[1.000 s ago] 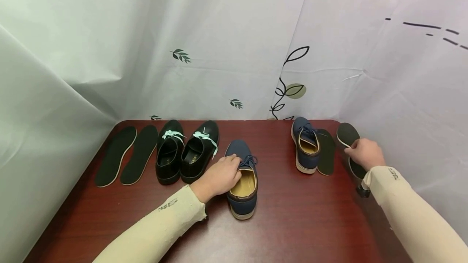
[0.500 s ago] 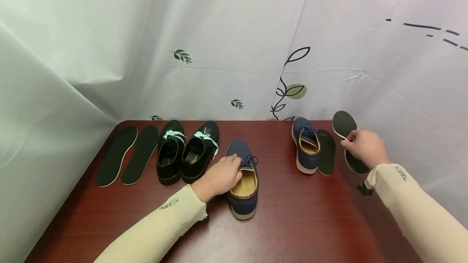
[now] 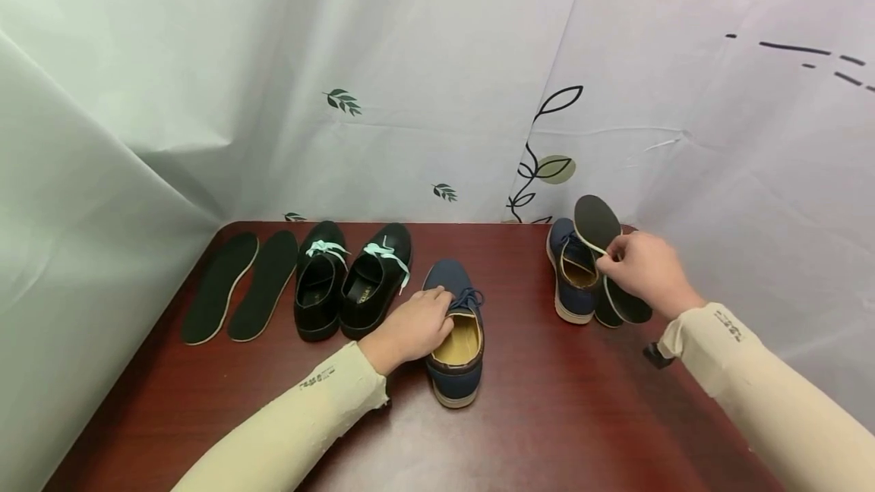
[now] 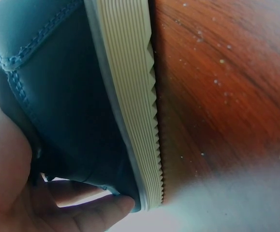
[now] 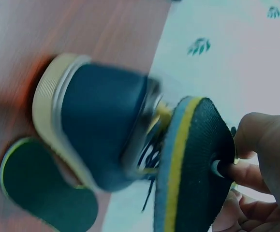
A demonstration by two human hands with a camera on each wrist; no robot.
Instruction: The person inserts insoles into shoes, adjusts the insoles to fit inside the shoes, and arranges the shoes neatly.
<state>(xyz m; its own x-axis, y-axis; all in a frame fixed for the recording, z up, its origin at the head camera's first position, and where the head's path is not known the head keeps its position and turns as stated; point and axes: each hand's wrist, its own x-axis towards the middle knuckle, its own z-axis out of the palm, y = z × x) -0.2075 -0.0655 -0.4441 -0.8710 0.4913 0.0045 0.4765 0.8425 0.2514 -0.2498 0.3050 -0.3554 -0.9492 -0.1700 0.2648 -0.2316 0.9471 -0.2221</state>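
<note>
In the head view my left hand (image 3: 410,326) grips a navy lace-up shoe (image 3: 454,384) at mid-table, by the side of its opening. The left wrist view shows my fingers against the shoe's upper (image 4: 67,106), above its ribbed cream sole. My right hand (image 3: 645,270) pinches a dark insole (image 3: 596,220) by its middle, tilted and raised off the table. That insole (image 5: 195,164) shows a yellow and grey layered edge in the right wrist view. Just left of it stands the second navy shoe (image 3: 576,301). Another dark insole (image 5: 43,186) lies flat beside that shoe, mostly covered in the head view.
Two black shoes (image 3: 317,317) with pale mint laces stand left of my left hand. Two more dark insoles (image 3: 222,287) lie flat at the table's far left. White printed cloth (image 3: 410,82) hangs behind and on both sides of the reddish-brown table (image 3: 533,416).
My right hand has lifted the insole from the table's right side and carried it left, to just beside the second navy shoe. My left hand has stayed on its shoe.
</note>
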